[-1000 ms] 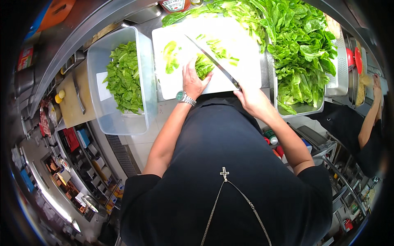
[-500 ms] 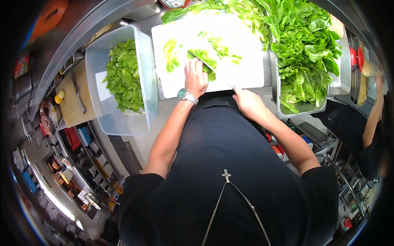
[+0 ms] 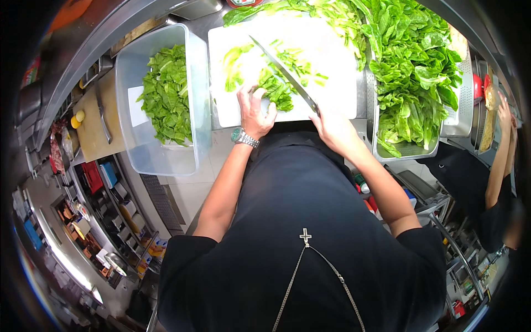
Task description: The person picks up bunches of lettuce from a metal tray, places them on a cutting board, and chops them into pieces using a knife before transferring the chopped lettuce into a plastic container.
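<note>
A white cutting board point(image 3: 332, 61) lies in front of me with cut green leaf lettuce point(image 3: 276, 91) on it. My right hand point(image 3: 334, 130) is closed round the handle of a long kitchen knife point(image 3: 287, 74). The blade slants across the board to the far left, over the cut pieces. Fingers apart, my left hand point(image 3: 256, 114) is at the board's near edge, just left of the cut lettuce, with a watch point(image 3: 243, 137) on its wrist. I see nothing held in it.
A clear plastic tub point(image 3: 199, 99) with chopped lettuce stands left of the board. To the right is a metal pan point(image 3: 406, 150) heaped with whole leaves point(image 3: 412, 72). More lettuce point(image 3: 348, 25) lies along the board's far side. At far right another person's arm point(image 3: 498, 160) reaches in.
My left hand has come off the lettuce toward me and its fingers have spread. The knife has lifted and swung, its tip now farther away on the board's far left.
</note>
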Tool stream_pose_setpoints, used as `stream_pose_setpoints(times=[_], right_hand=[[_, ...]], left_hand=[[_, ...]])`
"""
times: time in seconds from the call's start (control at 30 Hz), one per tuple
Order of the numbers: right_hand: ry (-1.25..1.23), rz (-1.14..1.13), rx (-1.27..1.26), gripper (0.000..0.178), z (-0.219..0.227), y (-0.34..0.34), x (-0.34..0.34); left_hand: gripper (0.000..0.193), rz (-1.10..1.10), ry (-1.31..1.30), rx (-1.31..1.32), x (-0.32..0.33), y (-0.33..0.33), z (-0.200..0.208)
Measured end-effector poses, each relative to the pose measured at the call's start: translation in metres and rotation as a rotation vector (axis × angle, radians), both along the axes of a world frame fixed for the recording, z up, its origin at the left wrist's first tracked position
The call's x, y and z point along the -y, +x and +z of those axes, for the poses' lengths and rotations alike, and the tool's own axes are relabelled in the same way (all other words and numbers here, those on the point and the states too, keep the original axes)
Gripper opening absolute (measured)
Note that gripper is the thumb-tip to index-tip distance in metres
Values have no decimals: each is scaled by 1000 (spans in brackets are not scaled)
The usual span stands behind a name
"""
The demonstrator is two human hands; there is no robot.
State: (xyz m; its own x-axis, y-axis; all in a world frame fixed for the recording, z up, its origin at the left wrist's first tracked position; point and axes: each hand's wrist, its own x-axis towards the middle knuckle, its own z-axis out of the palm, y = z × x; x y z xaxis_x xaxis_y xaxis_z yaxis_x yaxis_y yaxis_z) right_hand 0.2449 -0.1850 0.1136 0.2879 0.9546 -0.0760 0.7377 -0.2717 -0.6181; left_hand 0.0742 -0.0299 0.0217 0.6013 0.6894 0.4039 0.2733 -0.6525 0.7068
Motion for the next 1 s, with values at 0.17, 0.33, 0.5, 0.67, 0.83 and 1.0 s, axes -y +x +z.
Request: stream_pose_setpoints(times=[0.17, 0.33, 0.5, 0.67, 0.83, 1.0], right_hand=[[-424, 37, -160, 37, 37, -10, 34], [-455, 18, -150, 39, -39, -20, 34], [86, -6, 16, 36, -75, -38, -19], [-68, -91, -145, 37, -74, -25, -27], [-85, -268, -356, 37, -40, -5, 3], [-192, -465, -189, 41, -32, 27, 17]], left_hand=[[11, 109, -60, -200, 8, 13, -5], [21, 135, 84, -261, 5, 30, -11], [20, 68, 45, -238, 2, 26, -12], [34, 84, -97, -123, 4, 7, -16], [58, 123, -10, -100, 8, -5, -14], [84, 95, 81, -158, 5, 9, -5]])
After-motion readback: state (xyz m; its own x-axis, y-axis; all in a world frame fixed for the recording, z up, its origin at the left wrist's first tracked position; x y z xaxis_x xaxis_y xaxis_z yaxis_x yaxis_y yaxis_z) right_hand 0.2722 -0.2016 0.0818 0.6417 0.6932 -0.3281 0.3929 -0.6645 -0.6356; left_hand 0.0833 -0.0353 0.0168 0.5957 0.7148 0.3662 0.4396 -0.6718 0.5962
